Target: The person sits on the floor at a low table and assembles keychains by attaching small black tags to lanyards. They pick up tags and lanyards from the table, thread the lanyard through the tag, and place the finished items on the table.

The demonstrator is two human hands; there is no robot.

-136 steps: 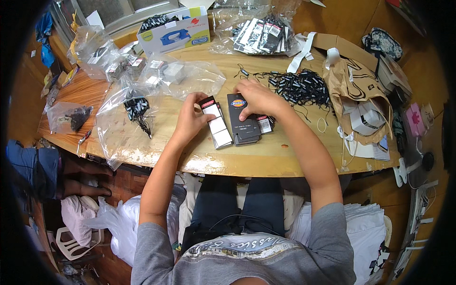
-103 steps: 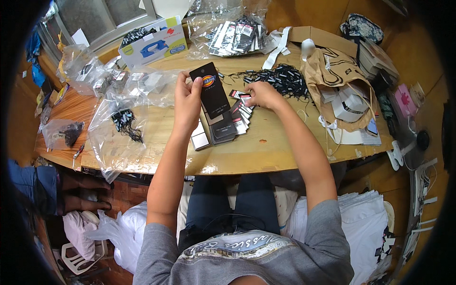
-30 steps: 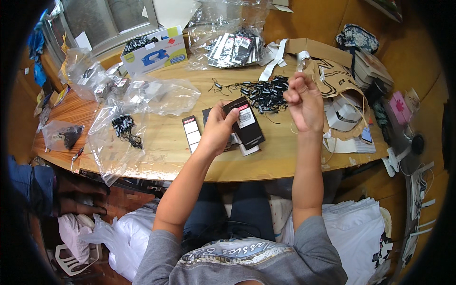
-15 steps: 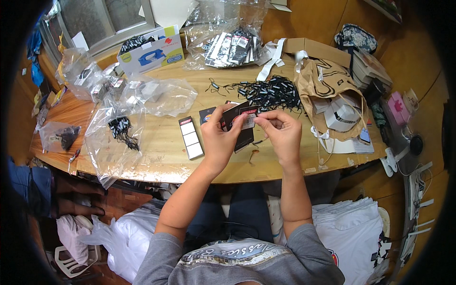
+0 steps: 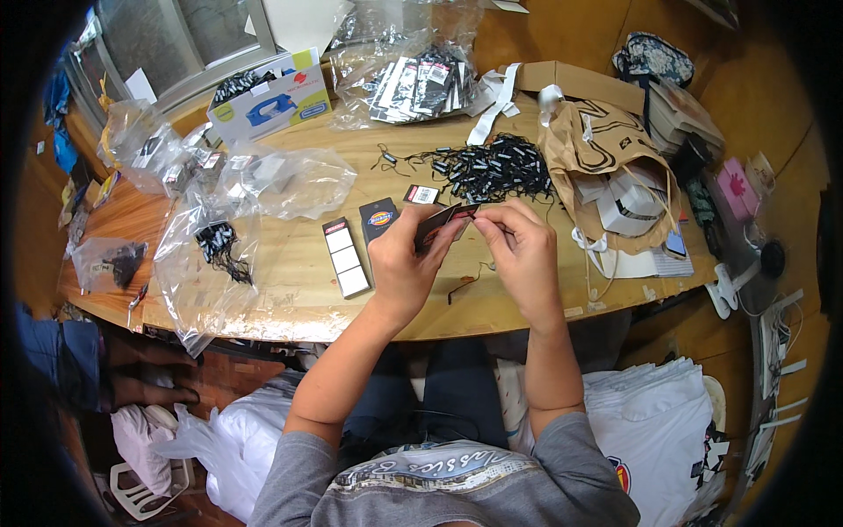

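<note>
My left hand (image 5: 402,268) is closed around a black hang tag (image 5: 436,227), held tilted above the table with its narrow edge towards me. At the tag's far right corner, the fingertips of my right hand (image 5: 524,255) are pinched together; whatever lies between them is too small to make out. On the table left of my hands are a stack of labels with white panels (image 5: 349,259) and a dark stack of tags (image 5: 376,217). Another tag with a white sticker (image 5: 422,194) lies just beyond my left hand. Beyond my right hand spreads a heap of black strings (image 5: 496,169).
A brown paper bag (image 5: 575,132) holding a white object stands at the right. Clear plastic bags (image 5: 303,180) cover the left side, near a printed box (image 5: 268,119). At the back, a plastic bag holds tags (image 5: 421,88). A person's legs (image 5: 145,360) show at the lower left.
The hang tag has tilted, so its face with the white sticker shows less. Both hands stay together at it. The view has shifted slightly, revealing more of the tags behind my left hand.
</note>
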